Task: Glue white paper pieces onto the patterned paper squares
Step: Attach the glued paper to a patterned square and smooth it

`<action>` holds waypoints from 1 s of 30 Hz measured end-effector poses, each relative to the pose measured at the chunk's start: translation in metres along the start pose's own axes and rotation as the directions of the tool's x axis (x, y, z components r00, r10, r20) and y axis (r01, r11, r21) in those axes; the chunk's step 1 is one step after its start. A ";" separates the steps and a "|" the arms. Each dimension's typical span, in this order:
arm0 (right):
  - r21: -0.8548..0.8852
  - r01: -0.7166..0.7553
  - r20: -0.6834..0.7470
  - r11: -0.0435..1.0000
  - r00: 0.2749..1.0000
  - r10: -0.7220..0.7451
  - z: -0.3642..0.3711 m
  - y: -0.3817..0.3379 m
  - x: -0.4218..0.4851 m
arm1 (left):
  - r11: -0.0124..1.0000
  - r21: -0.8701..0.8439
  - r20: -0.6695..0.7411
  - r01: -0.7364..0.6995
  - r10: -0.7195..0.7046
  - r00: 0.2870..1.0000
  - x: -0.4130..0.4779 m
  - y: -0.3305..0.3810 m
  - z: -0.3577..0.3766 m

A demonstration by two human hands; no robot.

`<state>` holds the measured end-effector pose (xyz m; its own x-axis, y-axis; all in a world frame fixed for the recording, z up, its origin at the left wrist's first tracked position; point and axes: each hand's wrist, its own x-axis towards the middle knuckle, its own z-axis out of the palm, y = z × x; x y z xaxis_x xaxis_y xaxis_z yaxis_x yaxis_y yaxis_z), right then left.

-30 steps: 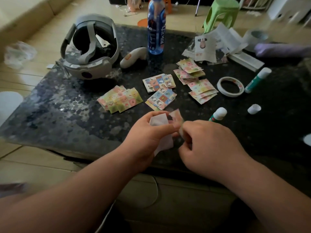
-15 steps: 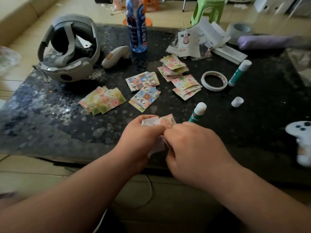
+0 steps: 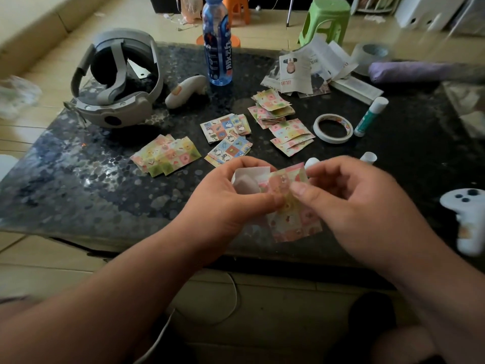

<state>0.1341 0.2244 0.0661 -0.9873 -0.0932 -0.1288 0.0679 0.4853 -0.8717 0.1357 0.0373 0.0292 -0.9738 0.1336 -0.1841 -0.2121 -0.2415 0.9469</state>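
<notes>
Near the table's front edge, my left hand (image 3: 225, 200) grips a white paper piece (image 3: 249, 179) together with the left edge of a pink-and-yellow patterned square (image 3: 294, 214). My right hand (image 3: 362, 206) pinches the same square at its upper right, thumb on its face. Several piles of patterned squares lie behind: yellow-green (image 3: 165, 156), blue (image 3: 228, 137) and pink (image 3: 283, 122). A glue stick's white cap (image 3: 312, 162) peeks above my right fingers; its body is hidden.
A grey headset (image 3: 115, 82) sits back left on the dark speckled table (image 3: 78, 185), with a white controller (image 3: 186, 90) and blue bottle (image 3: 217, 43) beside it. A tape roll (image 3: 332, 128), a second glue stick (image 3: 370, 116), a loose cap (image 3: 368, 156), and paper scraps (image 3: 309, 67) lie right. Another controller (image 3: 467, 219) is at far right.
The patterned square has come out from between my hands and now hangs spread in front of them. My right hand has opened up from a tight pinch and shifted right.
</notes>
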 end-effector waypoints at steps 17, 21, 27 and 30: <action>0.104 0.035 0.037 0.994 0.999 -0.039 0.011 0.010 0.003 | 0.988 -0.083 -0.130 0.128 -0.138 0.982 -0.002 0.001 0.012; 0.492 -0.145 0.121 0.859 0.988 0.097 0.010 0.007 0.007 | 0.923 -0.268 -0.163 0.277 -0.327 0.931 0.001 0.002 0.011; 0.638 -0.293 0.374 0.712 0.926 0.047 0.012 0.004 0.000 | 0.878 -0.169 -0.145 0.449 -0.472 0.869 0.009 -0.005 0.010; 0.540 -0.250 0.341 0.804 0.938 0.062 0.018 0.007 -0.001 | 0.878 -0.177 -0.115 0.444 -0.466 0.877 0.012 -0.006 0.014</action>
<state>0.1377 0.2126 0.0514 -0.8727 -0.3541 -0.3362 0.3787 -0.0562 -0.9238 0.1267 0.0535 0.0246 -0.7647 0.1190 -0.6333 -0.6329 -0.3234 0.7034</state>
